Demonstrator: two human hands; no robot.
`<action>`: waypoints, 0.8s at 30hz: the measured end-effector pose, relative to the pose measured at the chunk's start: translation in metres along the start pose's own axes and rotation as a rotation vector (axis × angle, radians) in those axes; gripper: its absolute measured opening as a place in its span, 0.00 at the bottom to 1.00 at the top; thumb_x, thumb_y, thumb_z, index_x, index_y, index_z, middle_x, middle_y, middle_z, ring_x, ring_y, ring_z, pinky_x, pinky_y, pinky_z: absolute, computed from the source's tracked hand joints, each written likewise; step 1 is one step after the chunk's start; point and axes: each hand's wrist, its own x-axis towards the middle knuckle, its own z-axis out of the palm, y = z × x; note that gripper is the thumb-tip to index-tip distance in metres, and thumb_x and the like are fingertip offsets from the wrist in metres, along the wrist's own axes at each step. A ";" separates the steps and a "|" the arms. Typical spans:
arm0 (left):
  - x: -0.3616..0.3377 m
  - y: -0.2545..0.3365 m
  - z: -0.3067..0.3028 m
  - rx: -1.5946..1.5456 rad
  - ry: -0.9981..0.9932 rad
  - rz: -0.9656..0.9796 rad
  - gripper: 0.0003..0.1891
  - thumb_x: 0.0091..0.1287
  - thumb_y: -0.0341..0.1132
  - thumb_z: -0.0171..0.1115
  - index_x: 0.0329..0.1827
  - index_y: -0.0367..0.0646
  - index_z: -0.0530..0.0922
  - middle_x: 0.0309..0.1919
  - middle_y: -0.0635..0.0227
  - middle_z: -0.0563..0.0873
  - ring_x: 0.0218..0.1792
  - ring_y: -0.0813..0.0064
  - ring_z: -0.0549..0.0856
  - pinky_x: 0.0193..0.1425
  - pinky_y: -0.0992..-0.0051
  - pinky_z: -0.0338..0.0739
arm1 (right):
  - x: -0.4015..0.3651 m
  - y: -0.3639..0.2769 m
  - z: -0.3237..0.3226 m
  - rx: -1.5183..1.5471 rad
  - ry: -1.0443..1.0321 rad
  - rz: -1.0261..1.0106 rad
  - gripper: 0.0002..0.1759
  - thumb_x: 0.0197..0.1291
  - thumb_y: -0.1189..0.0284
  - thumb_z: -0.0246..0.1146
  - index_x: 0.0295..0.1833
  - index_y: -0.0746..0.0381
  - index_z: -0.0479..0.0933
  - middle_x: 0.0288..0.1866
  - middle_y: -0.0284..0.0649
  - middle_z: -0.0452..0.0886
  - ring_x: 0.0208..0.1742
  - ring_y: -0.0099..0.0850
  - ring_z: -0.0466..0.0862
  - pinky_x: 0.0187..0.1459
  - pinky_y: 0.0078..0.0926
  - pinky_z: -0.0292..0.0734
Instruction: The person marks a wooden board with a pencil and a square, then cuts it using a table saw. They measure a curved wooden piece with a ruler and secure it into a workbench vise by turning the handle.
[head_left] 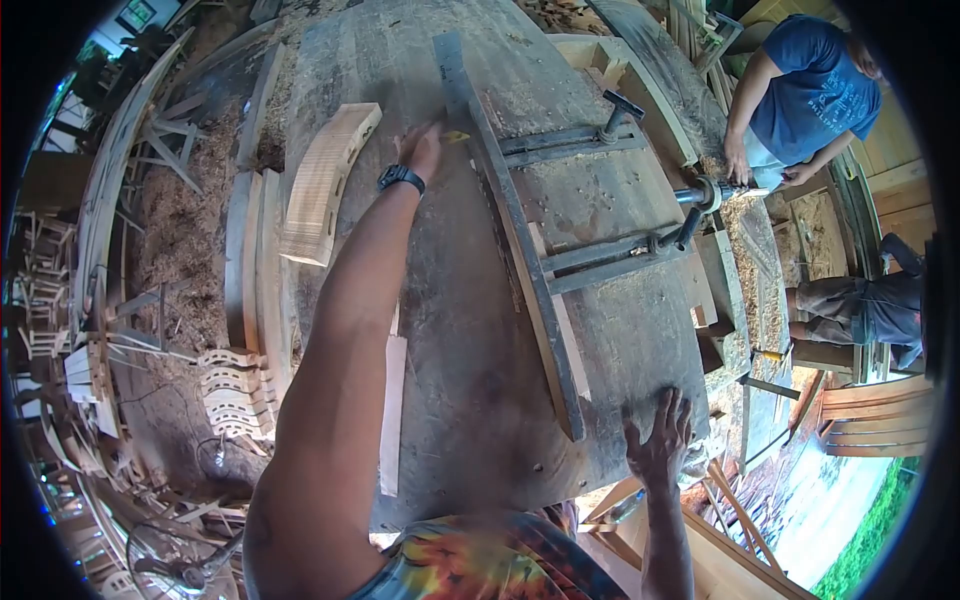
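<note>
My left hand, with a dark watch on its wrist, reaches far across the wooden workbench. A small yellow thing shows right beside its fingers; the fingers are too indistinct to tell whether they grip it. Left of that hand lies a curved, layered wooden block. To its right runs a long, dark-edged straight board, with a flat grey strip beyond its far end. My right hand rests flat near the bench's near right corner, fingers spread and holding nothing.
Two bar clamps, one farther and one nearer, lie across the bench's right side. A pale wood strip lies by my left arm. Stacked scalloped pieces stand left. A co-worker in a blue shirt works at right.
</note>
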 end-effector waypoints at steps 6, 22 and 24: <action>0.009 -0.001 -0.013 -0.031 -0.010 -0.022 0.19 0.76 0.35 0.46 0.63 0.53 0.82 0.67 0.61 0.82 0.71 0.53 0.77 0.79 0.35 0.57 | -0.001 0.002 0.000 -0.001 -0.003 -0.010 0.54 0.69 0.39 0.57 0.82 0.73 0.57 0.85 0.62 0.57 0.84 0.67 0.54 0.80 0.64 0.51; 0.020 -0.007 0.008 -0.019 0.091 0.031 0.19 0.73 0.36 0.49 0.61 0.50 0.84 0.62 0.59 0.86 0.67 0.54 0.80 0.72 0.39 0.64 | 0.001 0.003 0.003 -0.022 0.002 -0.017 0.54 0.67 0.41 0.59 0.81 0.75 0.56 0.84 0.64 0.58 0.83 0.69 0.55 0.80 0.64 0.51; 0.023 -0.009 0.009 0.007 0.078 0.029 0.19 0.74 0.37 0.48 0.60 0.49 0.84 0.61 0.59 0.86 0.68 0.54 0.80 0.72 0.41 0.65 | 0.002 0.002 0.003 -0.020 0.005 -0.012 0.55 0.66 0.42 0.61 0.82 0.74 0.55 0.84 0.64 0.57 0.83 0.68 0.54 0.80 0.64 0.51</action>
